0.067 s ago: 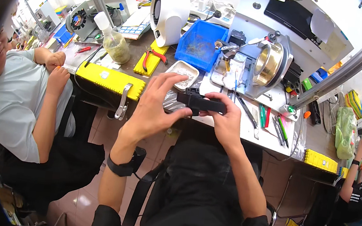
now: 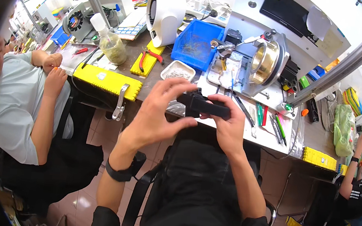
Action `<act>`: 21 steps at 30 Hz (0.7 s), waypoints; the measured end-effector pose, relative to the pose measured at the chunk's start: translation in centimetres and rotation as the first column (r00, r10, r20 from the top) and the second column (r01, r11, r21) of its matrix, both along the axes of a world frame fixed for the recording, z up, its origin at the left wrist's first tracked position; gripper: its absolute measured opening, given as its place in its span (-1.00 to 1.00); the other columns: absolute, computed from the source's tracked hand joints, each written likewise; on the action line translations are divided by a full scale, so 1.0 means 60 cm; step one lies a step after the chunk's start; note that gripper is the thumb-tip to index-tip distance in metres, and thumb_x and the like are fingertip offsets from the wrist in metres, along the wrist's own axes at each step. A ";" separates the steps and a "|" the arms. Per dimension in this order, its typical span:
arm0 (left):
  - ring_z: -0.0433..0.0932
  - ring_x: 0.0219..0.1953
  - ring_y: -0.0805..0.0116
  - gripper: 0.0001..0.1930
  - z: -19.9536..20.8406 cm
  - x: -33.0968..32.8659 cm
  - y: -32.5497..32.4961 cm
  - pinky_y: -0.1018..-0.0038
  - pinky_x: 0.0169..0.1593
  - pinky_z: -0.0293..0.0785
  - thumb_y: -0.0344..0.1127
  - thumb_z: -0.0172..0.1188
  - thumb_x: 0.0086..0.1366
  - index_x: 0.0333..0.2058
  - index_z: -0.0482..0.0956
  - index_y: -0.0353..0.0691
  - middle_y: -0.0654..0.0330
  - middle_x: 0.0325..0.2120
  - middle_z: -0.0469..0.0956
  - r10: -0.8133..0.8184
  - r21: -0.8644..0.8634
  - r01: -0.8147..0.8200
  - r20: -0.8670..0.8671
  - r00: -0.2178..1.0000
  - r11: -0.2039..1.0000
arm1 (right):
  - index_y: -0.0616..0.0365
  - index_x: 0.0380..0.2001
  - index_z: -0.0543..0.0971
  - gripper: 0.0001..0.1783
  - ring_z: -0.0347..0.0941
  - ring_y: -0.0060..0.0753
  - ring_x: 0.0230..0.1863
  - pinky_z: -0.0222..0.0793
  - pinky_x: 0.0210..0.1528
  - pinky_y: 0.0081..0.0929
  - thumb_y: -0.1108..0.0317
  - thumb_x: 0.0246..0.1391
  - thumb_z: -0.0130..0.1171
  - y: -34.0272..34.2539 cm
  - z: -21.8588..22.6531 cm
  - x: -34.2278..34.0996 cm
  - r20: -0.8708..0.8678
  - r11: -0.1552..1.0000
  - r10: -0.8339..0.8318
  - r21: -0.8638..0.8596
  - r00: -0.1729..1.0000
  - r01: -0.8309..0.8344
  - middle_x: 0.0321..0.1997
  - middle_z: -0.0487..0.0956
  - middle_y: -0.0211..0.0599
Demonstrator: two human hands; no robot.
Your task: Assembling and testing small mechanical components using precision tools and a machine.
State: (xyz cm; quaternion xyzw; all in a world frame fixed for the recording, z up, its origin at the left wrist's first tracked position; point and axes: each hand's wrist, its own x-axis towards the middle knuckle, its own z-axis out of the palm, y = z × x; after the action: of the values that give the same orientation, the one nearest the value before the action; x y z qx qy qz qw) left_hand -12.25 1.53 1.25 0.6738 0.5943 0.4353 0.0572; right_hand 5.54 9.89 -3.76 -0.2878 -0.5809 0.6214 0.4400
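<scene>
There is one black device, and it is in the air in front of the person, above the near edge of the worktop. Two hands are around it. The right hand pinches its right part, with the thumb and fingers pressed on it. The left hand is spread in a wide curve at its left end; whether its fingertips touch the device, I cannot tell.

On the worktop I count one blue tray, one small white dish, one pair of red-handled pliers, one jar with a white cap and one brass-coloured ring on a machine. Among the pens at the right, one is red and two are green.

The long yellow block at the left carries one small white label, whose writing is too small to read.

The device is plain and dark, with a long rectangular body and a blocky part at its left end. One black band is around the left wrist, with one black box beside it.
</scene>
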 end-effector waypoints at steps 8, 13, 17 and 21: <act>0.54 -0.35 0.24 -0.46 0.054 0.160 -0.021 0.40 -0.27 0.50 -0.42 0.54 -0.13 -0.06 0.67 -0.11 0.19 -0.35 0.54 -0.237 0.170 0.235 -0.012 0.972 0.957 | 0.30 0.14 0.45 -0.46 0.59 -0.49 -0.10 0.50 0.00 -0.53 0.63 0.07 0.33 -0.094 0.087 0.180 0.033 0.832 -0.421 0.412 0.907 0.371 -0.06 0.67 -0.08; 0.53 -0.52 0.31 -0.49 0.088 0.288 0.031 0.42 -0.48 0.48 -0.31 0.46 0.01 0.00 0.61 -0.09 0.25 -0.50 0.47 -0.518 0.253 0.513 -0.053 0.854 0.820 | 0.37 0.11 0.43 -0.51 0.58 -0.40 -0.10 0.48 0.03 -0.49 0.59 0.09 0.29 -0.135 0.111 0.296 0.009 0.558 -0.766 0.507 0.643 0.657 -0.10 0.66 -0.06; 0.57 -0.54 0.26 -0.60 0.104 0.368 0.078 0.39 -0.56 0.44 -0.29 0.38 0.07 -0.08 0.57 -0.11 0.26 -0.51 0.49 -0.646 0.154 0.667 -0.166 0.745 0.729 | 0.39 0.10 0.42 -0.52 0.57 -0.38 -0.06 0.49 0.05 -0.49 0.64 0.10 0.25 -0.144 0.126 0.354 -0.014 0.471 -0.848 0.437 0.529 0.766 -0.07 0.64 -0.06; 0.58 -0.54 0.21 -0.67 0.119 0.402 0.111 0.36 -0.54 0.46 -0.33 0.38 0.02 -0.18 0.59 -0.12 0.24 -0.50 0.51 -0.656 0.162 0.683 -0.193 0.729 0.712 | 0.35 0.14 0.43 -0.48 0.56 -0.37 -0.02 0.51 0.06 -0.46 0.62 0.09 0.27 -0.139 0.119 0.392 -0.043 0.455 -0.867 0.340 0.497 0.823 -0.03 0.61 -0.07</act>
State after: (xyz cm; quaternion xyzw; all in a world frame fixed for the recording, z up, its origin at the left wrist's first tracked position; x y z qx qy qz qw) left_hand 11.90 8.16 8.37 0.8705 0.2591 0.4065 0.0995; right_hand 29.06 1.57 3.40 -0.5052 -0.4806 0.1969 0.6893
